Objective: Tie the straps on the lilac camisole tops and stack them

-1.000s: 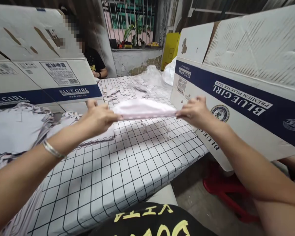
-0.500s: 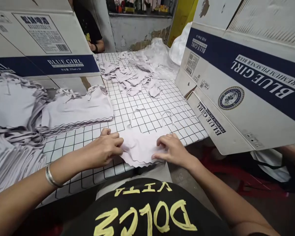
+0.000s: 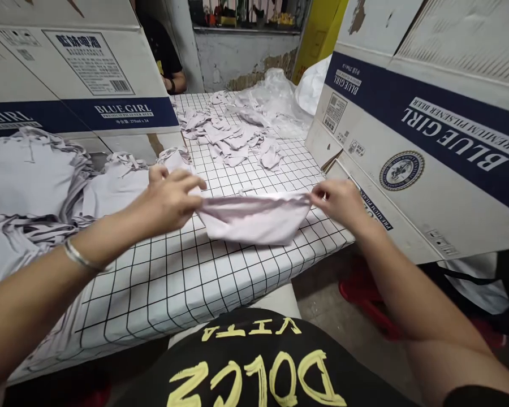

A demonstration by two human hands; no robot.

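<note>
A pale pink strappy top (image 3: pixel 254 221) is stretched sideways between my hands over the checked tabletop. My left hand (image 3: pixel 176 198) pinches its left end, a metal bangle on that wrist. At the opposite end, my right hand (image 3: pixel 337 203) grips the cloth between thumb and fingers. The top's lower part hangs in a soft fold, slightly blurred, and most of its straps are hidden. Left of my left hand lies a stack of similar tops (image 3: pixel 106 195), with a larger pile (image 3: pixel 25 169) beyond it.
Opened beer cartons stand on the left (image 3: pixel 110 116) and right (image 3: pixel 428 141). Loose pale garments (image 3: pixel 233 135) and clear plastic wrap (image 3: pixel 275 93) lie toward the back of the checked table (image 3: pixel 161 294). A co-worker's arm (image 3: pixel 176 82) shows behind the left carton. A red stool (image 3: pixel 365 299) is below right.
Both hands have moved away from my body and farther apart. The top, earlier lying flat near the table's front edge, is now lifted at its ends and stretched between them.
</note>
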